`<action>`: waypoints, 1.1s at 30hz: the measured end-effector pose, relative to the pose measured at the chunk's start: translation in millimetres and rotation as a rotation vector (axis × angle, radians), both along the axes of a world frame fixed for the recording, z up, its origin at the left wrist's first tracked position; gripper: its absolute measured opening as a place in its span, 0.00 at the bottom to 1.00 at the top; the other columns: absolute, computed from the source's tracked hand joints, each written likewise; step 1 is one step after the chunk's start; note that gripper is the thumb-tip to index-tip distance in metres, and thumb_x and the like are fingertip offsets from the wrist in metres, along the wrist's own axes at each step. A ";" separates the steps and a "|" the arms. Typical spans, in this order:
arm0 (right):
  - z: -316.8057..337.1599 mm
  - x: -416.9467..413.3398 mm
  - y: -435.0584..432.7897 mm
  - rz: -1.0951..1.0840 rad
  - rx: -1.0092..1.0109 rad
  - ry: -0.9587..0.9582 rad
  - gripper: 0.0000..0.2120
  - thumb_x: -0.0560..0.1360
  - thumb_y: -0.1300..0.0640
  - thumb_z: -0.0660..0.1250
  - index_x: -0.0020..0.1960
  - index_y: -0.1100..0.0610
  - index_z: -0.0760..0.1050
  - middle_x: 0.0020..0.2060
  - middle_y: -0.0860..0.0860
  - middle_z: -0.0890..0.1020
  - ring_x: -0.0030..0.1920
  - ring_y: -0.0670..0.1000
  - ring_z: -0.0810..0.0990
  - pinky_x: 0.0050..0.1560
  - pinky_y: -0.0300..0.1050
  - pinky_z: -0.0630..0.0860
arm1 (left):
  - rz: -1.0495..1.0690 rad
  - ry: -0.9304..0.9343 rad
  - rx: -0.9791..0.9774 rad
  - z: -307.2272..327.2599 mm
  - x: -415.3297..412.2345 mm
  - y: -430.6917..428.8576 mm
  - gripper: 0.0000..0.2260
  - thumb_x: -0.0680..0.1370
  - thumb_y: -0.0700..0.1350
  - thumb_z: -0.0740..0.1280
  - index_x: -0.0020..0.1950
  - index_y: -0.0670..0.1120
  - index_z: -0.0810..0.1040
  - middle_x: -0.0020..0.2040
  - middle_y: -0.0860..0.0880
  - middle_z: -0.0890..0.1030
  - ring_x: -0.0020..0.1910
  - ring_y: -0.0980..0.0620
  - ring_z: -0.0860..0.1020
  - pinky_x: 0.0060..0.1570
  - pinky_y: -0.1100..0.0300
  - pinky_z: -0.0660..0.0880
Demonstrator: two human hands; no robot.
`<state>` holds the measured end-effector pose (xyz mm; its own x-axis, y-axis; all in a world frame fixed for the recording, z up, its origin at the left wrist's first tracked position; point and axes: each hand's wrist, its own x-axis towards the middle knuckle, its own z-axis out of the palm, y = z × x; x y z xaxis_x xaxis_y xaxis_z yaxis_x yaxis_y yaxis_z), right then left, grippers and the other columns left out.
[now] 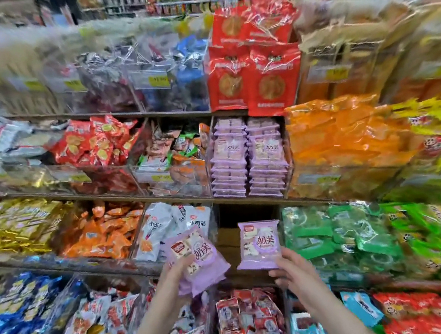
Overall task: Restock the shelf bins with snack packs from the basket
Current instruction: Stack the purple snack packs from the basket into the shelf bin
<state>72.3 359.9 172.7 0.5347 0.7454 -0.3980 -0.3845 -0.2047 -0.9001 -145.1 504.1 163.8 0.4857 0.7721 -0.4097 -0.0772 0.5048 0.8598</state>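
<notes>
My left hand [175, 270] grips a small stack of purple snack packs [197, 256], tilted to the right. In my right hand [291, 268] a single purple snack pack [259, 244] is pinched by its lower edge and stands upright. Both hands are raised in front of a dark bin [244, 217] on the third shelf down. One shelf higher, a clear bin [249, 160] holds two neat stacks of the same purple packs. The basket is out of view.
Clear bins fill the shelves: white packs [165, 227] left of the dark bin, green packs [340, 232] to its right, orange packs [330, 135] and red boxes [255, 78] higher up. Red packs [248, 323] lie in the bin under my hands.
</notes>
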 end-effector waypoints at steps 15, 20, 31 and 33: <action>122.2 56.9 133.8 -0.110 0.303 -0.138 0.05 0.77 0.62 0.65 0.52 0.57 0.72 0.32 0.47 0.80 0.31 0.44 0.78 0.36 0.38 0.78 | -0.016 -0.102 0.466 125.9 82.1 162.2 0.54 0.56 0.64 0.70 0.78 0.47 0.56 0.75 0.49 0.63 0.71 0.49 0.65 0.60 0.57 0.66; 137.2 76.3 198.7 -0.139 0.198 -0.246 0.15 0.76 0.60 0.67 0.62 0.59 0.70 0.47 0.54 0.79 0.38 0.48 0.78 0.40 0.40 0.77 | -0.091 -0.060 0.230 130.2 96.8 199.0 0.33 0.69 0.62 0.68 0.71 0.51 0.69 0.75 0.46 0.64 0.71 0.43 0.66 0.50 0.51 0.74; 119.5 83.6 237.2 -0.124 -0.220 -0.985 0.13 0.78 0.56 0.62 0.60 0.59 0.74 0.48 0.55 0.79 0.42 0.53 0.78 0.38 0.42 0.71 | -0.201 0.134 0.372 127.0 104.1 213.5 0.27 0.55 0.70 0.66 0.45 0.53 0.73 0.39 0.56 0.68 0.37 0.59 0.66 0.44 0.57 0.63; 120.6 82.7 237.4 -0.104 -0.283 -1.117 0.13 0.77 0.57 0.62 0.57 0.62 0.77 0.55 0.58 0.79 0.44 0.56 0.80 0.42 0.44 0.74 | -0.234 0.138 0.363 126.3 102.9 213.3 0.23 0.59 0.69 0.65 0.44 0.55 0.73 0.39 0.56 0.67 0.38 0.59 0.66 0.49 0.55 0.63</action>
<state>155.0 597.3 293.2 0.7470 0.6371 0.1898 0.5701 -0.4670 -0.6759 -42.2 717.5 290.1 0.6240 0.7539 -0.2056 0.1308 0.1586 0.9786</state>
